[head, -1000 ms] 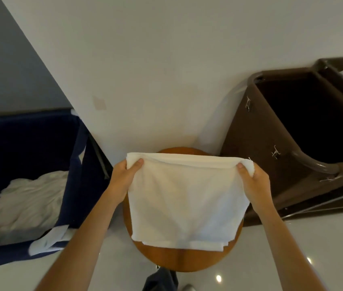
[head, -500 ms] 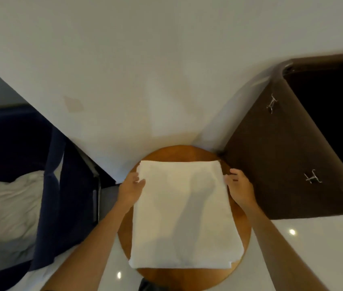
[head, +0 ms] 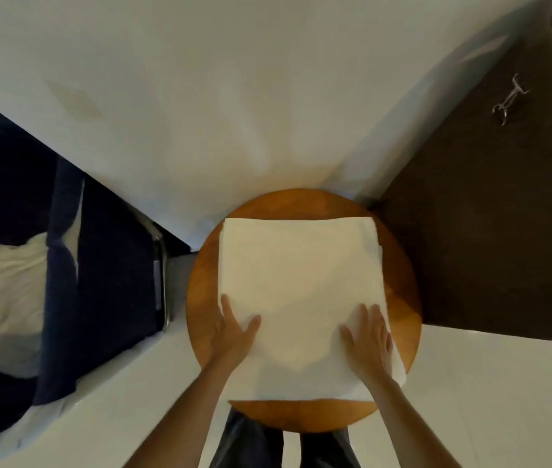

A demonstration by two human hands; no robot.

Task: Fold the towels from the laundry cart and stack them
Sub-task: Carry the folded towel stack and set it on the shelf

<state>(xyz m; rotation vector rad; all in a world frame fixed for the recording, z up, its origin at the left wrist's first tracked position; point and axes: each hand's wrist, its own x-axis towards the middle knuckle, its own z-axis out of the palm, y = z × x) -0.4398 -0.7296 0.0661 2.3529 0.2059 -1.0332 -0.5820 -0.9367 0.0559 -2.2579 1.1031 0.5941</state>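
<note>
Head view, looking down: you have one folded white towel (head: 298, 288) lying flat on the round wooden table (head: 301, 204). It covers most of the top. A band of bare wood shows all round it, except at the near right corner, where the cloth reaches out to the rim. The far edge is a thick, rounded fold, and layered edges show along the right side.

Your left hand (head: 234, 332) lies at the towel's near left edge. Its fingers are straight, its thumb is spread onto the cloth, and it grasps nothing. Your right hand (head: 369, 339) lies palm down on the near right part of the towel. Its fingers are spread and straight, pressing rather than gripping. Both forearms come in from the bottom of the frame.

To your left stands a navy laundry cart (head: 109, 258) with a metal frame tube at its near corner. Crumpled white linen (head: 4, 292) is heaped inside it, well apart from the table. To your right a dark brown bin (head: 487, 214) stands just beside the table, with two metal clips (head: 507, 103) on its side. A white wall (head: 234, 96) rises behind the table. The floor (head: 504, 383) is glossy and pale. Dark trousers (head: 250, 444) show below the table's near rim.
</note>
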